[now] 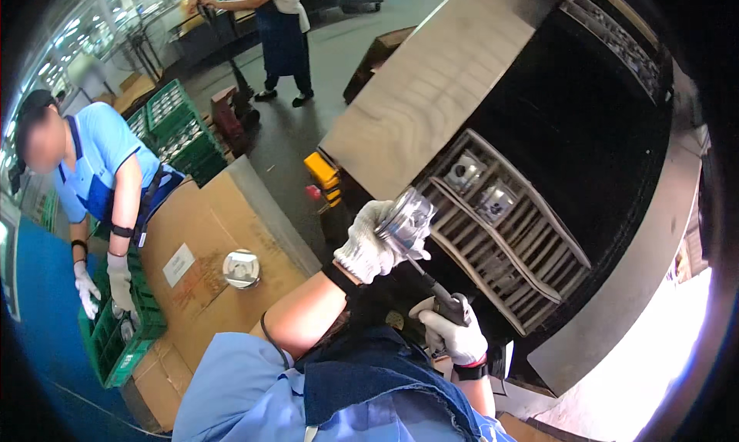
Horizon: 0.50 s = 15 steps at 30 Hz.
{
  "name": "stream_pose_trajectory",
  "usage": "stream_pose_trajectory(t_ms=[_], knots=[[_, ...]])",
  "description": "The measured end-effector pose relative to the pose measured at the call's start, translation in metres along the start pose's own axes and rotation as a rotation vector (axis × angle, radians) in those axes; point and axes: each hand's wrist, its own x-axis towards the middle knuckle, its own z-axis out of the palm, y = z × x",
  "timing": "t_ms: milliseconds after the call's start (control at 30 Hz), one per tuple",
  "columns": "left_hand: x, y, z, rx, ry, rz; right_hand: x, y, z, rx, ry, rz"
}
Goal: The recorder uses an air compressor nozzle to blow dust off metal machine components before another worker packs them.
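Observation:
My left hand [366, 240], in a white knit glove, is closed around a shiny metal piston [408, 219] and holds it up in front of me. In my gloved right hand [456, 333] is a dark hand tool with a slim shaft [440, 292]; the fingers wrap its grip. The shaft points up at the underside of the piston; whether its tip touches is hidden. Another piston [242, 268] stands on the cardboard [208, 226] to my left. Two more, a near piston [496, 202] and a far piston [465, 171], rest on a slatted rack [508, 250] to the right.
A metal-sided machine [431, 88] with a dark opening surrounds the rack. At left, a co-worker in blue [115, 157] reaches into a green crate [123, 357]. Stacked green crates [173, 126] stand behind. Farther off, another person [285, 42] stands at a pallet truck [231, 111].

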Motion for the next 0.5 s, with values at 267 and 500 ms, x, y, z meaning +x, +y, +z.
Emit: stream_pose_trajectory(t_ms=[267,500], knots=[[-0.084,0.052,-0.036,0.175,0.021,0.353,0.032,-0.003,0.025,-0.112,-0.311,0.141],[-0.18,0.174,-0.077,1.095,0.93,0.753,-0.017,-0.004,-0.042,0.073,0.284,0.037]])
